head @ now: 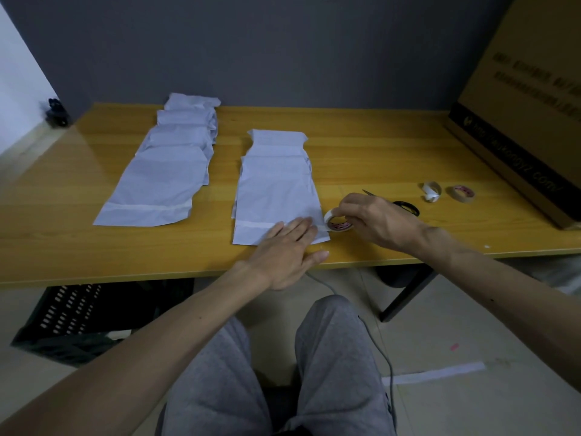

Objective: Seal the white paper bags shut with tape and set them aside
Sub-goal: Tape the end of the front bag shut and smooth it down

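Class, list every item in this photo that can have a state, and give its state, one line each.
front bag: flat, tape strip across its near end
left hand: flat, pressing the front bag
tape roll: held at the front bag's right edge
right hand: pinching the tape roll
left bags: overlapping row, nearest one taped
scissors: lying on the table behind the right hand
spare roll: lying flat, untouched

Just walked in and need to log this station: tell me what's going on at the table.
A person is taping white paper bags at a wooden table. The left hand presses flat on the near end of the middle pile's top bag, while the right hand holds a tape roll at that bag's right edge. Another row of bags lies left; scissors lie right.
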